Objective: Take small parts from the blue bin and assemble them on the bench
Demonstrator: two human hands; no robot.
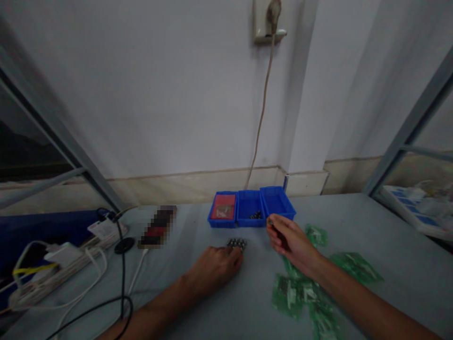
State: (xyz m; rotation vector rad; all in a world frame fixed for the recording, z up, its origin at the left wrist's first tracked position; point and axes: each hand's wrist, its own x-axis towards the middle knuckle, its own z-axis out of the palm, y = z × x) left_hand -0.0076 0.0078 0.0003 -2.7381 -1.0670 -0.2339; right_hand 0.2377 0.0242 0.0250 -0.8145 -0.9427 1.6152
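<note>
My left hand (217,267) rests knuckles-up on the grey table, fingers curled at a small pile of dark metal parts (237,243). My right hand (288,241) hovers just in front of the blue bins, fingers pinched on a small dark part near its fingertips. Three blue bins stand in a row: the left bin (222,210) holds a red-backed packet, the middle bin (249,210) has a few dark parts, the right bin (278,203) looks bare inside. Several green plastic bags (293,293) lie under and around my right forearm.
A power strip with white cables (60,264) and a black cable (122,264) crowd the table's left side. A blurred dark object (158,226) lies left of the bins. A cord (262,113) drops from a wall socket. Metal frame posts stand at both sides.
</note>
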